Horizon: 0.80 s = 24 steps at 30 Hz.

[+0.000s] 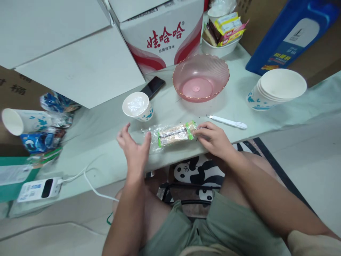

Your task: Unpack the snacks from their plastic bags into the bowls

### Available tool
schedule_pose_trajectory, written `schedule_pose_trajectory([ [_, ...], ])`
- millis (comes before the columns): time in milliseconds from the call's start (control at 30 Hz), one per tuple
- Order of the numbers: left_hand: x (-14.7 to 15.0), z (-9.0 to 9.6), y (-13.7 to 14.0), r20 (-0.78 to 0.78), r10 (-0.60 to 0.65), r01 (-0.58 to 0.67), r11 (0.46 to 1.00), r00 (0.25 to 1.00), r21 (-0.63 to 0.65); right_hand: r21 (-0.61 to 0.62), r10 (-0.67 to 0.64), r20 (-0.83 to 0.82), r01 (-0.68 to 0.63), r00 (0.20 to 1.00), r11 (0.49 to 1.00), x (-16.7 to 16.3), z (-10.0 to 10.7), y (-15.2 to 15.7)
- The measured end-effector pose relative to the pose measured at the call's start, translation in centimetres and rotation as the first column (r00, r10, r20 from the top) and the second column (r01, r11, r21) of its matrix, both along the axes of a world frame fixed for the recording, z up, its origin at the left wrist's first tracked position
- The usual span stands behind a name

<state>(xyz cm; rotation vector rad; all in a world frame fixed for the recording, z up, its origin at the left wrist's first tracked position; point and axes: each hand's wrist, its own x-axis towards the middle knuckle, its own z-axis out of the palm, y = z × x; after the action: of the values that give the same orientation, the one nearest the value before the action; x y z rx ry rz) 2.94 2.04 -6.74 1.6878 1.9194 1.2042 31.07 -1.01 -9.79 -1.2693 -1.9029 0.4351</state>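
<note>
A clear snack packet (176, 134) with green ends lies near the table's front edge, with long pale brown pieces showing through the plastic. At its right end, my right hand (213, 138) pinches the wrapper between thumb and fingers. My left hand (134, 147) is open at the packet's left, thumb and fingers spread apart, holding nothing. Loose clear plastic (154, 137) lies beside that thumb. Just beyond the left hand stands a paper cup (137, 106) with crumpled clear film inside. A white utility knife (227, 121) lies beyond my right hand.
Farther back are a pink scalloped bowl (201, 80), a phone (153, 87), stacked paper cups (277, 89), a blue bottle (287, 39) and a white tub of snacks (221, 48). White boxes (80, 67) stand back left. A cabled white device (39, 189) lies front left.
</note>
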Motion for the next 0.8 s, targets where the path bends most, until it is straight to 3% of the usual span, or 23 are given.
schedule_pose_trajectory([
  [33, -0.2, -0.2, 0.1, 0.097, 0.039, -0.024, 0.989, 0.995, -0.147, -0.006, -0.006, -0.001, 0.006, 1.000, 1.000, -0.1, 0.0, 0.0],
  [67, -0.3, -0.3, 0.2, 0.185, 0.021, 0.029, 0.964, 0.983, -0.265, -0.012, -0.009, -0.002, 0.009, 1.000, 1.000, -0.1, 0.0, 0.0],
  [133, -0.1, -0.5, 0.3, 0.304, -0.091, 0.194, 0.923, 0.948, -0.332, -0.011, -0.011, -0.008, 0.011, 1.000, 1.000, -0.4, 0.0, 0.0],
  [200, 0.4, -0.4, 0.3, 0.305, -0.172, 0.251, 0.937, 0.937, -0.241, 0.001, -0.016, -0.012, 0.016, 1.000, 1.000, -0.7, 0.0, -0.1],
  [300, 1.3, 0.0, 0.1, 0.185, -0.239, 0.253, 0.966, 0.953, -0.050, -0.003, -0.037, 0.003, 0.037, 0.999, 0.999, -1.1, -0.3, -0.1],
  [433, 2.9, -0.4, -0.5, -0.166, -0.383, 0.405, 0.904, 0.909, 0.132, -0.006, -0.047, 0.028, 0.047, 0.999, 0.999, -1.8, -0.5, -0.3],
  [533, 4.3, -1.2, -0.8, -0.316, -0.484, 0.544, 0.828, 0.816, 0.134, 0.009, -0.062, 0.034, 0.061, 0.998, 0.998, -2.5, -0.3, -0.3],
  [633, 5.2, -1.3, -0.7, -0.334, -0.598, 0.660, 0.744, 0.729, 0.109, 0.041, -0.085, 0.006, 0.085, 0.996, 0.996, -3.2, 0.3, -0.4],
  [800, 5.7, -0.8, 0.0, -0.331, -0.653, 0.703, 0.710, 0.681, 0.047, 0.015, -0.236, -0.154, 0.241, 0.959, 0.970, -3.2, 1.4, -0.3],
])
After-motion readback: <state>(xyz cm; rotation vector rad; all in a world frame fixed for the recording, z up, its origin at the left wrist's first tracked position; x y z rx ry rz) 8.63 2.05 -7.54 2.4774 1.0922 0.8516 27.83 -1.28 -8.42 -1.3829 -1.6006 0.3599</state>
